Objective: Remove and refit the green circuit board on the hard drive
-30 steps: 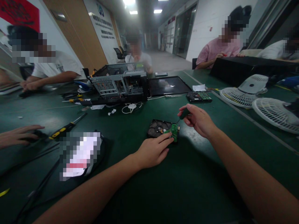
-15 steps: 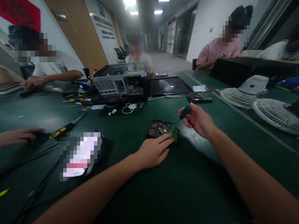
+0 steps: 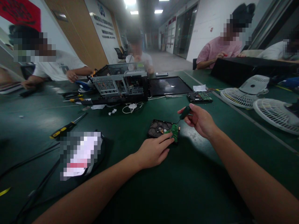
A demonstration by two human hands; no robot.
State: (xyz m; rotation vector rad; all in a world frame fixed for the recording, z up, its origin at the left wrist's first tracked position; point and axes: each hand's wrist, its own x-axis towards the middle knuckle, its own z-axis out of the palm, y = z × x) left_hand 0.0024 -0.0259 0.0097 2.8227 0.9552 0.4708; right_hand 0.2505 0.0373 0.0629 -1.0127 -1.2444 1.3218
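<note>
A hard drive (image 3: 155, 128) lies on the table with its green circuit board (image 3: 174, 128) facing up. My left hand (image 3: 153, 151) holds it down, closed over its near side, two fingertips pressed on the board and the thumb near the front edge. My right hand (image 3: 198, 119) is closed round the dark green handle of a small screwdriver (image 3: 185, 112), gripped between thumb and fingers. Tilted, its thin shaft points down to the far right part of the board. Whether the tip sits in a screw is too small to tell.
Farther back are an opened computer case (image 3: 119, 85), a flat black panel (image 3: 170, 86) and another hard drive (image 3: 200, 97). White fan guards (image 3: 275, 113) lie right. A yellow-black screwdriver (image 3: 62, 130), a blurred pouch (image 3: 84, 152) and black cables lie left. Several people sit around the table.
The other person's hand at the left edge has gone from view. The person at far left has brought an arm up beside the computer case. My hands have hardly moved.
</note>
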